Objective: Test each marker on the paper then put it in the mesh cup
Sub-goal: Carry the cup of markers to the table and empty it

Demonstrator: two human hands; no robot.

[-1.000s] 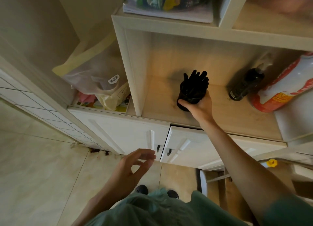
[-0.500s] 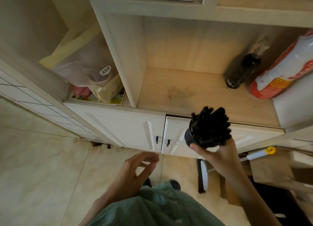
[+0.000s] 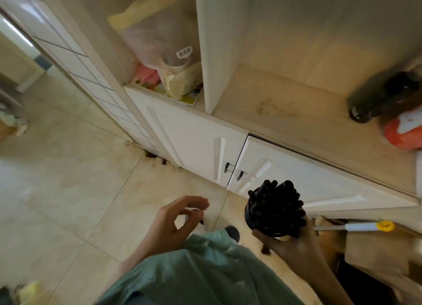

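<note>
The right hand [image 3: 294, 240] grips a black cup [image 3: 262, 220] from below, fingers curled round its base, and the cup is packed full of black markers [image 3: 276, 202] with their caps bristling upward. The left hand [image 3: 173, 222] hangs just to the left of the cup, apart from it, fingers loosely curled with thumb and forefinger near each other (whether something small sits between them is too blurred to tell). Below the cup is a green garment [image 3: 201, 272] on the person. Above the cup stand two white cabinet doors [image 3: 228, 154], and above those a wooden shelf [image 3: 296, 122]. A dark bottle [image 3: 383, 99] and a red-and-white container [image 3: 404, 131] sit far up and right of the cup. Tiled floor [image 3: 68, 190] spreads left of it.
</note>
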